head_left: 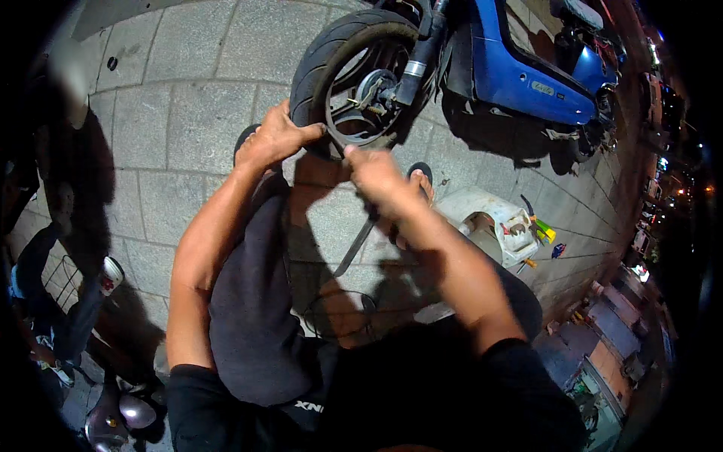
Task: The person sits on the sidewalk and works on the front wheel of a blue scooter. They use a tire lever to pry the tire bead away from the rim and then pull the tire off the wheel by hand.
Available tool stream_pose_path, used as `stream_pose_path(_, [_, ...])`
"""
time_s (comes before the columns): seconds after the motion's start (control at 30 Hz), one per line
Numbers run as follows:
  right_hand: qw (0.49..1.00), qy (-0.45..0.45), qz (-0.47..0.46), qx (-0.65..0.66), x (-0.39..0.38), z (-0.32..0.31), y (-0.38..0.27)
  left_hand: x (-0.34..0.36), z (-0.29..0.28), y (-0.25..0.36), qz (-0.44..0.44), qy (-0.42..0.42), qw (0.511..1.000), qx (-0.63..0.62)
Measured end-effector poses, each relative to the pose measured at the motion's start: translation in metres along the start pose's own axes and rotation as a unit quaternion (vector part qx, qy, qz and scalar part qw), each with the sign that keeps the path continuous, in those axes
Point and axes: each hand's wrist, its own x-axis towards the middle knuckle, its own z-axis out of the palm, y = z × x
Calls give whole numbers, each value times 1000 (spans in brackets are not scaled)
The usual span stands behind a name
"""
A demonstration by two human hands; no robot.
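The blue scooter's wheel (307, 87), with black tyre and dark rim, stands in front of me. My left hand (277, 138) grips the tyre's lower left side, thumb pressed near its lower edge. My right hand (374, 175), slightly motion-blurred, is closed around a dark bar-like tool (338, 142) at the bottom of the tyre; the tool's far end is hard to make out. A long dark flat piece (354, 248) lies or leans below my right hand, partly hidden by it.
The blue scooter body (512, 75) fills the upper right. A cut-open white jug (520, 235) holding tools, with a yellow-green item (544, 230) beside it, sits right. Another person's legs (45, 294) are at left, near chrome vehicle parts (135, 410). Paving surrounds me.
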Motion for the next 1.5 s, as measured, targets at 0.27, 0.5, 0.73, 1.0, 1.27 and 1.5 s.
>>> stream_pose_path(0.27, [794,-121,-326,-499,61,-107,-57,-33,-4,47,-68,-17,982,178])
stream_pose_path(0.5, [825,14,-361,-434,76,-83,15,-35,8,45,-92,10,958,272])
stream_pose_path(0.73, [961,-99,-215,-143,102,-73,87,-25,42,-16,25,38,999,5])
stream_pose_path(1.0, [978,58,-196,33,30,-4,128,-11,62,-46,76,27,995,-65])
stream_pose_path(1.27, [983,143,-110,27,1,45,115,-13,57,-39,55,10,997,-49])
stream_pose_path(1.5, [960,213,-172,57,12,76,104,-11,54,-47,60,-2,993,-100])
